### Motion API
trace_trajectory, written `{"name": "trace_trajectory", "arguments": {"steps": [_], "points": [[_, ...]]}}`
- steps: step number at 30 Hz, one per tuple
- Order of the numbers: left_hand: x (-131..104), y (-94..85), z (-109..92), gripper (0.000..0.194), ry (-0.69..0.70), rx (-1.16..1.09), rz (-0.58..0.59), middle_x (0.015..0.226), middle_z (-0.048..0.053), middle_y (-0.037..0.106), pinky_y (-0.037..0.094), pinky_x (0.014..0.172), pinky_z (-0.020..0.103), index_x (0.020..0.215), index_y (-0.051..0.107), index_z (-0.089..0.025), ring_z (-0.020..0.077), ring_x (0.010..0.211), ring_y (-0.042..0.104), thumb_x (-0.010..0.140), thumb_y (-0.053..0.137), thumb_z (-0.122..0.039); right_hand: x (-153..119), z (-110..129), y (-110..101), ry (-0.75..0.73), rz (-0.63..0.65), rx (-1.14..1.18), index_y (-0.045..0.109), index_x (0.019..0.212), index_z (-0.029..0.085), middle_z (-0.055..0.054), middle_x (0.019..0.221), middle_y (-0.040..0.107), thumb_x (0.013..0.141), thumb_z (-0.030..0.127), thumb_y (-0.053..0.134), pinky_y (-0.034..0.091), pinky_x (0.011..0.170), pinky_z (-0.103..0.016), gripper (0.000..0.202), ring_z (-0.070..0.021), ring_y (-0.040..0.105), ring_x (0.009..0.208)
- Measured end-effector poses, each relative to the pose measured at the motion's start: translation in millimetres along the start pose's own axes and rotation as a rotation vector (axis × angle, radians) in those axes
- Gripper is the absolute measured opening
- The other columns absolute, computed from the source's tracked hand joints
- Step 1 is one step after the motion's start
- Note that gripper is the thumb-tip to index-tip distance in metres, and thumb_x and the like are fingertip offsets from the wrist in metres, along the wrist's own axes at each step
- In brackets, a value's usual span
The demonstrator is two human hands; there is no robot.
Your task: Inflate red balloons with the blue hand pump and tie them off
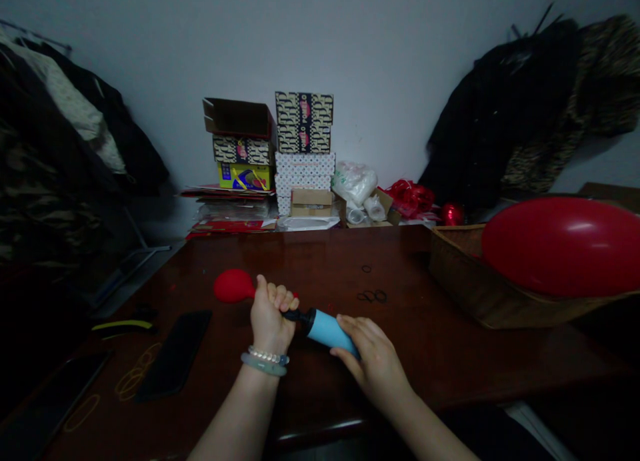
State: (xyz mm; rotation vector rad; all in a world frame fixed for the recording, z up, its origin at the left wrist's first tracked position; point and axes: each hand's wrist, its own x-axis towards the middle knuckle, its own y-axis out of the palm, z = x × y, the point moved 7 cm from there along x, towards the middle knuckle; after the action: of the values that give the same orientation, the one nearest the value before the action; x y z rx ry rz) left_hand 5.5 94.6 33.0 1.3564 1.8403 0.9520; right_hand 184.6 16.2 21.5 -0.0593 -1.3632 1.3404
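Note:
A small, partly filled red balloon (234, 285) sticks out to the left of my left hand (273, 314). The fingers of that hand are wrapped round the balloon's neck, where it meets the black nozzle (295, 315) of a hand pump. My right hand (367, 354) grips the pump's light blue barrel (325, 328), thumb below and fingers over the top. The pump lies nearly level above the table, sloping down to the right. My left palm hides the join between balloon and nozzle.
A wicker basket (467, 274) holding a large red balloon (563, 246) stands at the right. Black bands (373, 295) lie mid-table. At the left are a black phone (176, 354), tan rubber bands (131, 381) and a yellow-edged tool (123, 325). Stacked boxes (305, 171) stand behind.

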Motion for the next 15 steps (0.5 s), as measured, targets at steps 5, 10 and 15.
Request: {"name": "trace_trajectory", "arguments": {"steps": [5,10,15], "points": [[4.5,-3.1,-13.7,0.055,0.034,-0.009,-0.022,0.04,-0.007,0.023,0.024,0.037,0.021,0.053,0.019,-0.019,0.0056,0.033,0.023,0.084,0.055,-0.046,2.4,-3.5,-0.9,0.005,0.016,0.003,0.051,0.126,0.019,-0.011,0.119,0.063,0.084,0.031,0.063,0.049,0.093,-0.045,0.045,-0.0249,0.059,0.107],[15.4,-13.5,-47.2,0.053,0.084,-0.025,-0.06,0.04,-0.007,0.024,0.023,0.037,0.021,0.052,0.02,-0.018,0.0058,0.033,0.024,0.087,0.05,-0.045,5.7,-13.0,-6.1,0.012,0.062,-0.007,0.051,0.127,0.02,-0.011,0.121,0.062,0.085,0.031,0.062,0.047,0.096,-0.046,0.045,-0.025,0.058,0.11],[22.2,-22.8,-66.2,0.053,0.11,-0.059,-0.063,0.039,-0.007,0.023,0.022,0.037,0.021,0.053,0.017,-0.018,0.0054,0.032,0.024,0.089,0.048,-0.042,7.1,-17.5,-12.3,0.004,0.06,-0.013,0.052,0.127,0.02,-0.01,0.119,0.063,0.083,0.031,0.064,0.049,0.094,-0.043,0.046,-0.0235,0.058,0.109]]}}
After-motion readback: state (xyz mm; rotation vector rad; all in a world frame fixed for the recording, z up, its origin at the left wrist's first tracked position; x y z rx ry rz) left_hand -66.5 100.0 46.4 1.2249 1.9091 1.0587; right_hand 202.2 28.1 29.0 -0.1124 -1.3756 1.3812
